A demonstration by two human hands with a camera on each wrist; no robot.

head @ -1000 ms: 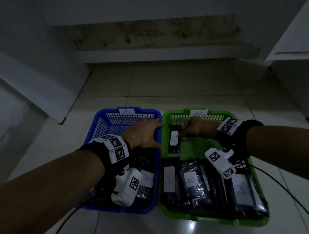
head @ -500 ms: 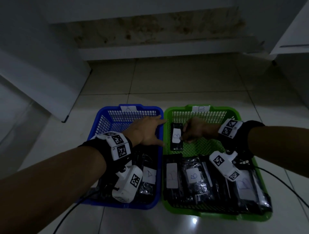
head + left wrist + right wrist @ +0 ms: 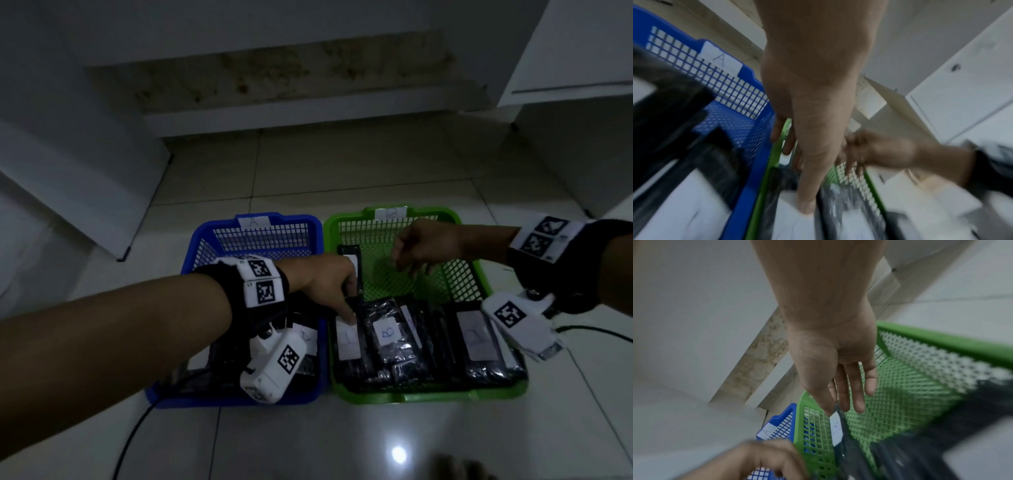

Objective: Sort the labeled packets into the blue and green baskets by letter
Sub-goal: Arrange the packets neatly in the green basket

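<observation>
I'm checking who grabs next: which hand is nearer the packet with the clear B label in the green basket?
Left. The left hand reaches down beside the B packet, a fingertip on the neighbouring packet's label. The right hand hovers higher, over the green basket's bare far end.

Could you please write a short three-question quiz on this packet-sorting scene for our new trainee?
1. True or false: the right hand grips a packet.
2. Which basket's packets does the left hand reach into: (a) blue basket, (b) green basket?
3. Fill in: the blue basket's tag reads ___.

Key: 1 false, it hangs open above the green basket; 2 b; 3 A.
</observation>
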